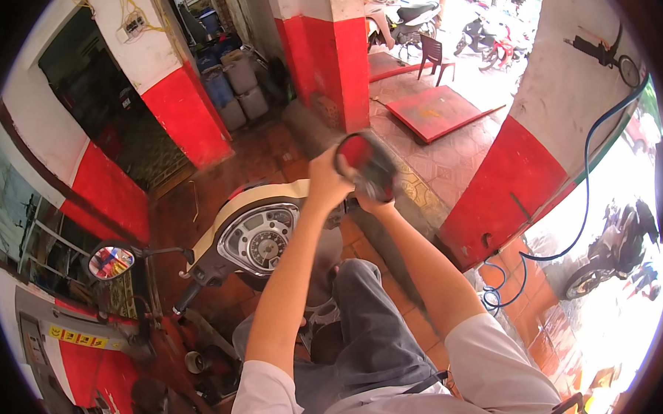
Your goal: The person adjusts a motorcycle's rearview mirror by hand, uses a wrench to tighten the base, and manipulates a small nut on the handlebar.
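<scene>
A rear-view mirror (378, 163) with a dark rim is held up in front of me, over the right side of a cream-coloured scooter (213, 223). It looks blurred, and its glass reflects red. My left hand (329, 176) grips the mirror's left edge. At the lower edge is my right hand (374, 204), its fingers partly hidden behind the mirror. Whether the mirror's stem is joined to the handlebar cannot be made out. The scooter's instrument panel (261, 240) lies left of my forearms. On the left handlebar stands the other mirror (111, 262).
A red-and-white wall (508, 193) rises at right, with a blue air hose (586, 168) and a gauge (629, 71) hanging along it. Ahead stands a red-and-white pillar (353, 73). A grey machine (32, 342) with warning labels is at lower left.
</scene>
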`<control>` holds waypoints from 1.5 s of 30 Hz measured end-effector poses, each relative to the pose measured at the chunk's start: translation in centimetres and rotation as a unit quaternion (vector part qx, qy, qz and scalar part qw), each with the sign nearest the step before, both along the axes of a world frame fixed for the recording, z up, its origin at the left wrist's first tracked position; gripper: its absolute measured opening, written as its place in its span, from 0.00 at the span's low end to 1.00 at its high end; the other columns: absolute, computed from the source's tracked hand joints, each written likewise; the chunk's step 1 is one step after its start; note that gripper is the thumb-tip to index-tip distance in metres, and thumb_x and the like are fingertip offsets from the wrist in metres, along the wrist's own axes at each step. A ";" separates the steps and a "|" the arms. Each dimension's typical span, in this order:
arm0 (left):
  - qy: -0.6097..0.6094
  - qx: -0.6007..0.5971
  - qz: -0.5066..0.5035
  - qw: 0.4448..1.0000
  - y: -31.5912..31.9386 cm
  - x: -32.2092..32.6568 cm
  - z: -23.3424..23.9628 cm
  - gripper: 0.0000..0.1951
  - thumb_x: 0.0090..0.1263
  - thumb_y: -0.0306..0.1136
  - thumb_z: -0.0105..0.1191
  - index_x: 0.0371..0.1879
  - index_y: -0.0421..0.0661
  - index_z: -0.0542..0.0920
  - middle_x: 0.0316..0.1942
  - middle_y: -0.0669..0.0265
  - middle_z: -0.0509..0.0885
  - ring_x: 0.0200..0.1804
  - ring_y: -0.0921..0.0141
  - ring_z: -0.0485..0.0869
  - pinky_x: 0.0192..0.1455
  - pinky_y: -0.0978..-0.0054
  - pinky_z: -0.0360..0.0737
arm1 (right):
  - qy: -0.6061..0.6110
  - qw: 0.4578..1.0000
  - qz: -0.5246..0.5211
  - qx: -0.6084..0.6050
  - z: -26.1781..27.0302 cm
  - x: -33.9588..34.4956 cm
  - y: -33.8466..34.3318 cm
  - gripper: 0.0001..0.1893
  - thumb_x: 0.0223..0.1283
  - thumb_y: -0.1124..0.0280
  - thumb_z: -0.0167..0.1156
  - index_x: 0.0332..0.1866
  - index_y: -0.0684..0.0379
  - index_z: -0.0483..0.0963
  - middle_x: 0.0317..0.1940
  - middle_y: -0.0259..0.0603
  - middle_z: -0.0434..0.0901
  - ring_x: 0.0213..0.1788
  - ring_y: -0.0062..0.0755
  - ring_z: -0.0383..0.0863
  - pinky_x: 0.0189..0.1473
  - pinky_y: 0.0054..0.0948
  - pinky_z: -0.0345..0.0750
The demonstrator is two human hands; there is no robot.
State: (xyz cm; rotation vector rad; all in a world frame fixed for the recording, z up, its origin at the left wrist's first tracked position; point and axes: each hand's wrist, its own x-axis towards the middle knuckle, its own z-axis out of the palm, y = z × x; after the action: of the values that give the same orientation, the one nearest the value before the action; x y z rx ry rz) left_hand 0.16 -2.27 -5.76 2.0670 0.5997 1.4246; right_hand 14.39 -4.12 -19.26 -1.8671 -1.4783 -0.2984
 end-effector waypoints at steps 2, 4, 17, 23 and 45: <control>0.075 -0.108 0.045 0.990 0.9 -3.7 0.9 0.13 0.65 0.33 0.68 0.29 0.40 0.77 0.24 0.58 0.79 0.29 0.66 0.79 0.43 0.66 0.79 | 0.097 0.989 0.025 -0.112 2.9 -2.0 -0.6 0.10 0.68 0.61 0.56 0.44 0.54 0.80 0.30 0.54 0.85 0.37 0.59 0.86 0.43 0.54 0.81; -0.162 -0.253 0.015 0.954 3.8 -4.5 -0.8 0.17 0.73 0.38 0.65 0.24 0.46 0.75 0.23 0.69 0.75 0.27 0.74 0.72 0.47 0.70 0.80 | 0.092 0.991 0.023 -0.097 3.2 -2.2 -0.7 0.10 0.69 0.61 0.56 0.43 0.54 0.79 0.29 0.52 0.85 0.35 0.59 0.86 0.41 0.54 0.80; 0.281 -0.090 0.112 0.949 6.2 2.0 0.0 0.21 0.57 0.47 0.69 0.40 0.43 0.82 0.28 0.63 0.87 0.36 0.59 0.89 0.44 0.62 0.83 | 0.093 0.986 0.010 -0.135 3.3 -1.5 -0.9 0.13 0.70 0.59 0.54 0.47 0.53 0.81 0.32 0.51 0.87 0.40 0.57 0.87 0.46 0.52 0.81; 0.134 0.013 0.047 0.990 2.2 -1.9 -0.8 0.14 0.63 0.43 0.67 0.31 0.44 0.83 0.27 0.59 0.86 0.34 0.59 0.85 0.40 0.62 0.80 | 0.085 0.989 -0.008 -0.117 2.6 -1.5 -0.7 0.12 0.70 0.59 0.55 0.44 0.55 0.81 0.32 0.52 0.87 0.39 0.58 0.87 0.45 0.51 0.82; -0.058 -0.211 0.143 0.965 4.0 -3.0 -2.1 0.22 0.67 0.53 0.68 0.27 0.45 0.79 0.23 0.69 0.80 0.33 0.70 0.86 0.41 0.65 0.83 | 0.082 0.990 0.009 -0.111 2.6 -1.5 -0.6 0.13 0.70 0.58 0.55 0.38 0.57 0.79 0.28 0.52 0.85 0.34 0.59 0.86 0.41 0.53 0.81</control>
State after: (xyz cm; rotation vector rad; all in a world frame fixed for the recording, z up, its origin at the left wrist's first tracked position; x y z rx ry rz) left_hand -2.88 1.71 -7.90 1.5985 1.0829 1.4096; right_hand 12.86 -4.71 -16.66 -1.9972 -1.4636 0.0294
